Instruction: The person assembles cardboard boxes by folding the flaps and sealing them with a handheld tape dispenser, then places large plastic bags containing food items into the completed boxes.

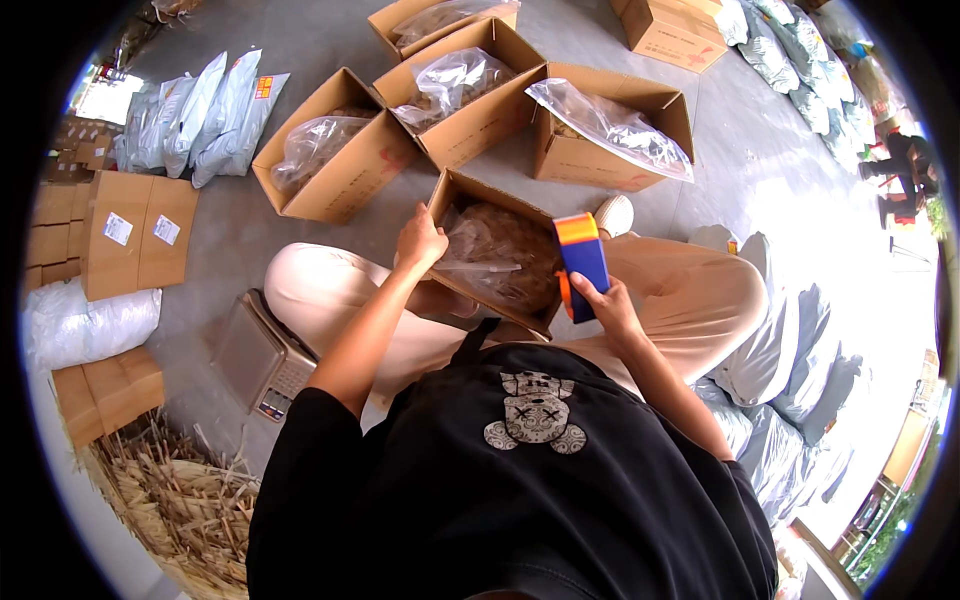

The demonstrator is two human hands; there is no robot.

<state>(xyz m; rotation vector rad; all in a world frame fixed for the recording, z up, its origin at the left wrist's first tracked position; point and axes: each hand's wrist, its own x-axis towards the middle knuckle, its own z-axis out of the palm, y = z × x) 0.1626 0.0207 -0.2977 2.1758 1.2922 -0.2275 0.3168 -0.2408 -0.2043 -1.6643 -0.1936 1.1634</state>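
Observation:
Between my bent legs stands an open cardboard box [492, 306], tilted, with brown contents and a clear plastic bag [480, 245] inside. My left hand [421, 240] is closed on its left rim, thumb on the inner side. In my right hand [607, 303] is a blue and orange box-shaped thing [585, 268], held upright at the box's right edge. Its yellow-orange end points away from me, and an orange piece sticks out near my thumb. I cannot make out its exact kind.
Beyond are open boxes [465, 140] with plastic-lined contents. A digital scale [262, 360] lies by my left knee, with a straw basket [175, 500] behind it. Closed cartons [140, 235] and grey parcels [215, 115] stand left; more grey bags [775, 370] lie right.

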